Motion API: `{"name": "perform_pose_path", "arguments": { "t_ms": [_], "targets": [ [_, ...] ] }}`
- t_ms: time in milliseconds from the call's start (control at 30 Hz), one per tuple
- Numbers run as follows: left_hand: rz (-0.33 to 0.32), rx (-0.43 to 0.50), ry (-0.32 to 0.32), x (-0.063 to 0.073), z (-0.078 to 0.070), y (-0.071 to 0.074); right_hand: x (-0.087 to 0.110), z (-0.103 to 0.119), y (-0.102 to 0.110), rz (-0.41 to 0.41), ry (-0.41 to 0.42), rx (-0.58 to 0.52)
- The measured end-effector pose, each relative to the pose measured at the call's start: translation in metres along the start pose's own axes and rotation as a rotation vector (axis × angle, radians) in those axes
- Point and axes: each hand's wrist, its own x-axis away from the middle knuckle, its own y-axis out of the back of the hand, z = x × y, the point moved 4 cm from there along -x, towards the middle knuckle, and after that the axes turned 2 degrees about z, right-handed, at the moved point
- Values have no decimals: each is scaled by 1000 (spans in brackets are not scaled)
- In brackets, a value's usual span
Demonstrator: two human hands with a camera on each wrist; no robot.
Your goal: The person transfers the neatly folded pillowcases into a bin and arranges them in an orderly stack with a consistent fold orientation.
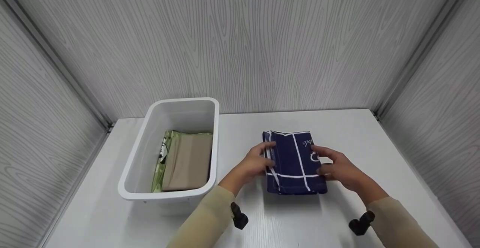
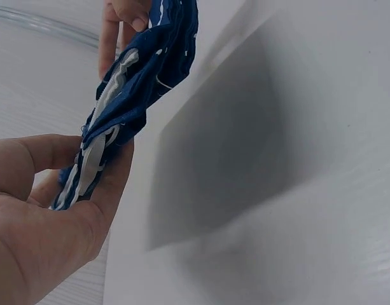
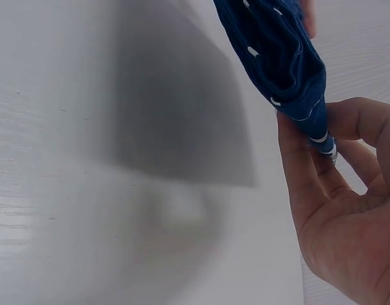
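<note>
A folded navy cloth [image 1: 288, 162] with white grid lines and white lettering is held between both hands, raised off the white table. At its left edge my left hand [image 1: 257, 160] pinches the layers between thumb and fingers; the left wrist view shows the folded cloth [image 2: 134, 89] edge-on with white strips among the layers. My right hand [image 1: 339, 167] grips the opposite edge, thumb on top. In the right wrist view the rolled-in folds of the cloth [image 3: 277, 63] show, with the right hand [image 3: 347, 190] around its lower edge. The fingers beneath are partly hidden in the head view.
Left of the cloth stands a white plastic bin [image 1: 216, 143]. Inside it are a folded beige cloth [image 1: 189, 162] and a green patterned cloth [image 1: 159, 165]. The white table [image 1: 292, 225] is enclosed by grey wood-grain panels [image 1: 240, 45] at the back and sides.
</note>
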Motion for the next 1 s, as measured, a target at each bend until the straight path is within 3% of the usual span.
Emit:
{"name": "perform_pose_path", "arguments": {
  "t_ms": [500,1000],
  "targets": [
    [-8,-28,-8,4,-16,-5,4,12,6,-14,10,17],
    [-15,-2,9,4,-19,-11,12,21,11,-8,21,14]
  ]
}}
